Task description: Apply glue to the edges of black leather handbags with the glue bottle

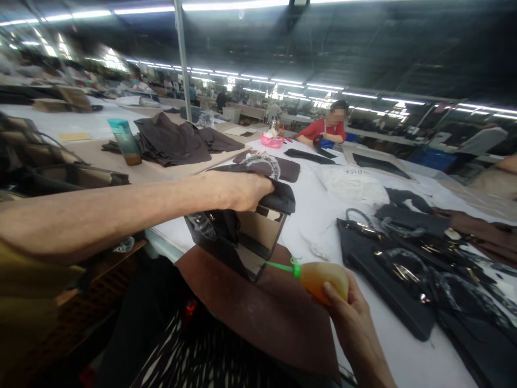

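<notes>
My left hand (252, 193) reaches across a black bag (226, 231), its fingers hidden behind the bag's dark flap. The bag stands with its beige inside showing toward me. In my right hand (347, 302) is a squeeze bottle (321, 277) of amber liquid with a green cap. Its thin green nozzle points left, and the tip is at the lower edge of the bag's open side. Beneath the bag a brown leather sheet (258, 318) spreads over the table edge and my lap.
Black bags with clear-wrapped handles (388, 275) lie at the right. Dark cut pieces (173, 140) and a teal-topped bottle (125, 141) are at the back left. A person in red (323, 129) sits across the white table (299, 215).
</notes>
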`<act>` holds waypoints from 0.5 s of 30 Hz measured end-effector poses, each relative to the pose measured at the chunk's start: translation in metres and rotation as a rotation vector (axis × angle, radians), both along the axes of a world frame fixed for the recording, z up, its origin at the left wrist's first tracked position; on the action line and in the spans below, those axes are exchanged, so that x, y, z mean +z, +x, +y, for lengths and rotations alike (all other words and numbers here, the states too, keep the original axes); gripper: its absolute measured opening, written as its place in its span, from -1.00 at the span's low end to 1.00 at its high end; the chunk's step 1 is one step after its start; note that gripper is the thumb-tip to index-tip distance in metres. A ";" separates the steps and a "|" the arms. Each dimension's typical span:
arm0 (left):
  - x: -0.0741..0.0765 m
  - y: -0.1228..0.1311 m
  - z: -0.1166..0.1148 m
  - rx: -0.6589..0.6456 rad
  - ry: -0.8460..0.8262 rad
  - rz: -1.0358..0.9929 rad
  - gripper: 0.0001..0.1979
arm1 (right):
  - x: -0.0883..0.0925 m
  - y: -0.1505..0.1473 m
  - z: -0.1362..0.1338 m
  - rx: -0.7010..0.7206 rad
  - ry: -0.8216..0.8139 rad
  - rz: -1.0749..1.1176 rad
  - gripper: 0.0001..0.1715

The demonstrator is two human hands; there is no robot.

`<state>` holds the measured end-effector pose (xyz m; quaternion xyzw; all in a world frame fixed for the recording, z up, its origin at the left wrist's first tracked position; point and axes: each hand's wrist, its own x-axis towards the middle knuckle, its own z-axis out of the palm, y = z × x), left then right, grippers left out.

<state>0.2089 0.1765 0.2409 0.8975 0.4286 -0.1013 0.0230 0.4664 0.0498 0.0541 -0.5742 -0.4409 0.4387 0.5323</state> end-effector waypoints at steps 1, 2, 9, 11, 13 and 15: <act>-0.003 -0.001 -0.003 0.011 -0.008 -0.001 -0.70 | 0.000 0.000 0.003 0.013 -0.015 0.041 -0.37; -0.007 0.000 -0.007 0.028 -0.031 0.012 -0.69 | -0.001 -0.001 0.005 0.032 -0.034 0.077 -0.35; -0.040 0.013 -0.029 0.069 -0.216 0.064 -0.70 | -0.008 -0.004 0.011 0.014 -0.040 0.009 -0.34; -0.049 0.011 -0.027 0.089 -0.217 0.028 -0.73 | -0.011 -0.006 0.013 0.023 -0.031 -0.009 -0.37; -0.056 0.005 -0.022 0.124 -0.200 -0.018 -0.75 | -0.016 -0.008 0.017 0.033 -0.015 -0.024 -0.40; -0.060 -0.001 -0.018 0.145 -0.177 -0.055 -0.78 | -0.020 -0.011 0.024 0.037 0.005 -0.045 -0.41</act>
